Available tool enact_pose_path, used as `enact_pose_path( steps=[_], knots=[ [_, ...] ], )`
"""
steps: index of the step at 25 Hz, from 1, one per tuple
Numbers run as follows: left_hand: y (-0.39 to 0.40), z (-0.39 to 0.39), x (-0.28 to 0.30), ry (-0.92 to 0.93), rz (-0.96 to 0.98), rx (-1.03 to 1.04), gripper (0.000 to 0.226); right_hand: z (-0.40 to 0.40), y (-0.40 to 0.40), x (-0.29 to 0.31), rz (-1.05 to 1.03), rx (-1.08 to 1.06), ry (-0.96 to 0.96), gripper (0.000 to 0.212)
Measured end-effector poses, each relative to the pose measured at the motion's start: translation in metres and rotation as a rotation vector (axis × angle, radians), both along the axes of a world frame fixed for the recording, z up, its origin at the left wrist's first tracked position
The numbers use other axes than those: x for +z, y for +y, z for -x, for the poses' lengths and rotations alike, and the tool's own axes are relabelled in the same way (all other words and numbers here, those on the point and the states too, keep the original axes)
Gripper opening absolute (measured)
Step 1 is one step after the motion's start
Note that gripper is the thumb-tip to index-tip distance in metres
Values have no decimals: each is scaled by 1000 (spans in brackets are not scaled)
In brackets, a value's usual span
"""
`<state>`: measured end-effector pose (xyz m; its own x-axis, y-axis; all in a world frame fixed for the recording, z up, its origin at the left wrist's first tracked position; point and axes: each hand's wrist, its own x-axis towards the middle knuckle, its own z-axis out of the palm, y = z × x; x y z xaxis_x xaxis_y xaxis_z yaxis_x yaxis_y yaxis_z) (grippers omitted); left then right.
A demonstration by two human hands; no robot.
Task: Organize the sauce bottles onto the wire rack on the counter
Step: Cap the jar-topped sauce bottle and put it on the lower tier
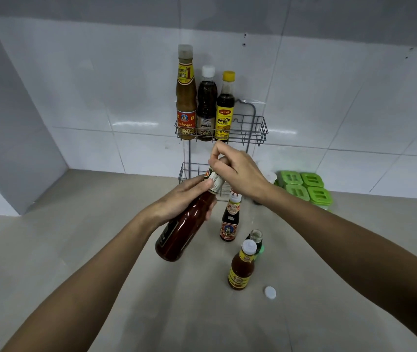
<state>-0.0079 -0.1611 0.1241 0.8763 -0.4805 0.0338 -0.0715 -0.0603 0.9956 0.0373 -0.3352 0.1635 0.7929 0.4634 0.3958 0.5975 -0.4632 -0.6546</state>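
I've got the red sauce bottle tilted over the counter, left hand clenched round its shoulder to steady it, right hand pinching the cap end, prob. tightening before racking. Wire rack top tier holds 3 bottles w/ room at right. Three more bottles wait on the counter; one looks capless, a loose white cap lying nearby.

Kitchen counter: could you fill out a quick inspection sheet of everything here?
Surface: beige counter, bare in front.
Job's things: wire rack with three bottles on its top shelf; red sauce bottle held tilted; three bottles standing on the counter, one uncapped.
Clutter: loose white cap; green-lidded containers.
Fingers: left hand grips the red bottle's body; right hand is at its top.
Cables: nothing seen.
Surroundings: white tiled wall.
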Motion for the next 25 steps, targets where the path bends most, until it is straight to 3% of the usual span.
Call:
enact_pose_path(
  steps=[4,6,8,12,16,22,25],
  knots=[
    [-6,-7,-13,-264,-353,204,32,-10,5,-10,244,-228,240,27],
    [-7,-6,-13,-217,-317,168,37,-9,4,-8,247,-210,235,32],
    [-3,-3,-7,-72,-160,64,37,-2,-1,-3,177,-113,149,33],
    [3,8,6,151,62,-166,42,10,-12,4,23,125,-9,23],
    [-8,8,13,-35,-57,-32,31,7,-11,10,27,62,29,18],
    [-26,7,-2,-344,-450,316,40,-2,-11,6,258,-171,157,26],
    [-31,6,4,-276,-315,274,37,0,-9,14,235,-159,67,27]
  ],
)
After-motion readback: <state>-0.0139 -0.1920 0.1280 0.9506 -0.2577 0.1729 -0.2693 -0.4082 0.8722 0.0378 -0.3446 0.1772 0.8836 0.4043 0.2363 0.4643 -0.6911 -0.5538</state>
